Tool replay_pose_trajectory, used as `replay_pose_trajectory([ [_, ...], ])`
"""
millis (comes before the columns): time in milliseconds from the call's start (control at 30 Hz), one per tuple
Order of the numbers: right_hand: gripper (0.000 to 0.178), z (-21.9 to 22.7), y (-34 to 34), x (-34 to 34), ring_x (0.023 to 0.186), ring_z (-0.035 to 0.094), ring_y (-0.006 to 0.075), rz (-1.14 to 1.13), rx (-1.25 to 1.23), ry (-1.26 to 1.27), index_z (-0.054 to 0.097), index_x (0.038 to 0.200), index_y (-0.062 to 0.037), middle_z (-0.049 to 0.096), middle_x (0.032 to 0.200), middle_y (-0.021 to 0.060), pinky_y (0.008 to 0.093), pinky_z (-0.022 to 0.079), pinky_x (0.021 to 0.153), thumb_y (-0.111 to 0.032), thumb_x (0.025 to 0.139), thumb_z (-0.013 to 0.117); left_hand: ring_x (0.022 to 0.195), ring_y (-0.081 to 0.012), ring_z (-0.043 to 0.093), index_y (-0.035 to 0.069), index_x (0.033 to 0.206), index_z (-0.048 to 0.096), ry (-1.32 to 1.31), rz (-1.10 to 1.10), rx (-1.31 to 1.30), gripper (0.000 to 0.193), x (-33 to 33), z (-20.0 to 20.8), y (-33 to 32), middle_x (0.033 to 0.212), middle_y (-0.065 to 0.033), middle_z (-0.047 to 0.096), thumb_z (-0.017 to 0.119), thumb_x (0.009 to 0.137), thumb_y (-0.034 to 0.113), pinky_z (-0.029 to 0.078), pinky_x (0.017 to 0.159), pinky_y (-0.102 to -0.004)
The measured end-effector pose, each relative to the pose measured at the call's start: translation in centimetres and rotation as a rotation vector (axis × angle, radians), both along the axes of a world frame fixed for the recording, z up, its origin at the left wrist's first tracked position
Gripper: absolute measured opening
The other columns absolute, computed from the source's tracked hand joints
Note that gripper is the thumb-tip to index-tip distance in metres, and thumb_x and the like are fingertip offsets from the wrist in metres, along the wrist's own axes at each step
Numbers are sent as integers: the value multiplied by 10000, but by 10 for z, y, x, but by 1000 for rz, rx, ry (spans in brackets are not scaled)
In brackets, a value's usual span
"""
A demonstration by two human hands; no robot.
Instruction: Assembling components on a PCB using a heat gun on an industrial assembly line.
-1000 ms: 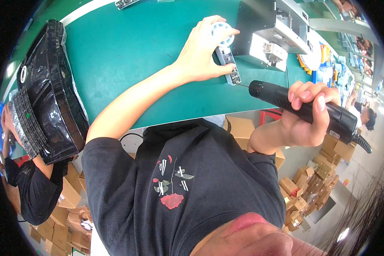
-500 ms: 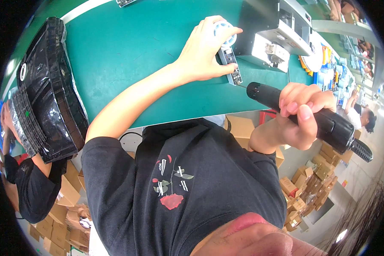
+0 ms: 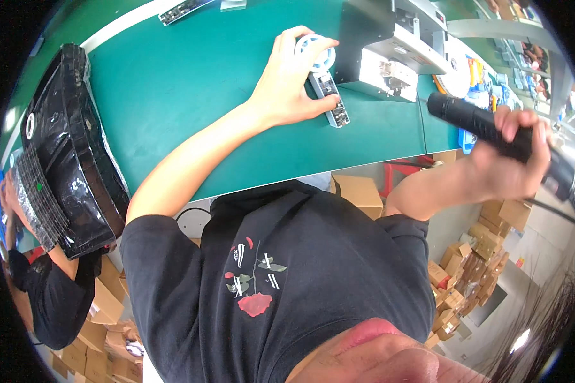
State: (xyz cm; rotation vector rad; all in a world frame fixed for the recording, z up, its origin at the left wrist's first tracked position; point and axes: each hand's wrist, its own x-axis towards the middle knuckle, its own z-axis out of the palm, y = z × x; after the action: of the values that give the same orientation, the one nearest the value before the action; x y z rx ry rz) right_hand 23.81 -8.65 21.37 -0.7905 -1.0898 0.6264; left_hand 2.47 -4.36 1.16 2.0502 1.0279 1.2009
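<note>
My left hand rests over the green work mat, its fingers on a white and light-blue wheel and its thumb pressed on a narrow grey housing with a circuit board. The wheel sits at the far end of that housing. My right hand, slightly blurred, is wrapped round a black electric screwdriver. The screwdriver's tip points left and is apart from the housing. A cable trails from its rear end.
A black and silver machine stands right of the housing. A bulky black plastic-wrapped bundle sits at the mat's left. Another circuit-board housing lies at the far edge. Cardboard boxes lie below the table. Another person is at the left.
My right hand has drawn the screwdriver away from the housing, to the right. My left hand keeps its hold on the wheel and housing; the whole view has shifted a little.
</note>
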Motion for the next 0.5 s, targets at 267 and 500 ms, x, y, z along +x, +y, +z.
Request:
replay_pose_trajectory([
  [267,46,-11,38,-2,601,483,205,-59,-156,-125,563,829,-13,550,707,127,345,424,606,-31,801,594,1246,-393,394,136,1343,505,-44,-84,-34,795,-1,-2,5,1279,-205,400,830,620,202,418,1028,-458],
  [500,77,-17,19,-5,504,520,210,29,-89,-79,545,790,-5,550,624,136,365,459,533,10,785,621,1244,-371,444,136,1377,471,-52,-82,-5,852,-3,-5,5,1313,-203,410,868,626,196,407,1048,-441],
])
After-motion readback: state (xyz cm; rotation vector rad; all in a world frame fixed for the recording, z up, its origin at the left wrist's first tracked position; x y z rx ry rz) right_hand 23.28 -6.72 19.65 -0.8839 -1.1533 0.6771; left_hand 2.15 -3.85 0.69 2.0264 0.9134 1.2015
